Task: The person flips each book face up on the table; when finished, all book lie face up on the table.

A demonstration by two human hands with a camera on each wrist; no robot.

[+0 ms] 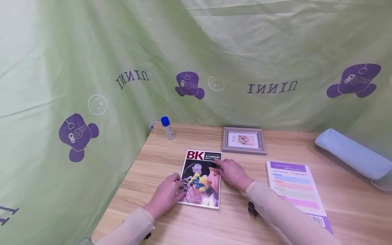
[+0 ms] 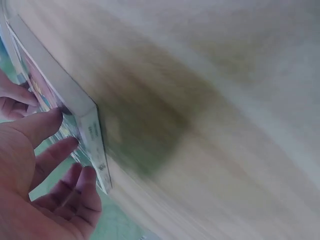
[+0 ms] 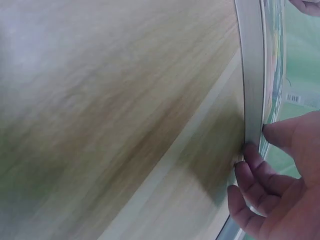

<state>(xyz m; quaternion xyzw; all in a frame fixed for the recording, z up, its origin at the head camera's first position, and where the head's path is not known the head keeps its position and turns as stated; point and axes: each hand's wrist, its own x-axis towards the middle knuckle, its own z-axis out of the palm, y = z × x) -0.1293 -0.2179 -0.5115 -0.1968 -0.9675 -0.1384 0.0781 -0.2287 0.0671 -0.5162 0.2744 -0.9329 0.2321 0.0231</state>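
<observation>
A book (image 1: 200,178) with "BK" on its dark, colourful cover lies flat on the wooden table, between the two hands. My left hand (image 1: 165,194) holds its lower left edge, the thumb at the cover and the fingers bent by the spine; the left wrist view shows these fingers (image 2: 75,145) close to the spine. At the upper right edge, my right hand (image 1: 234,172) grips the book, thumb on the cover side. In the right wrist view, the index fingertip (image 3: 250,149) meets the page edge and the other fingers curl beside it.
Behind the book lies a grey picture frame (image 1: 225,144). A glue stick with a blue cap (image 1: 166,127) stands at the back left. To the right are a purple and white book (image 1: 294,190) and a light blue pencil case (image 1: 352,153). Green curtain (image 1: 214,112) encloses the table's back and left.
</observation>
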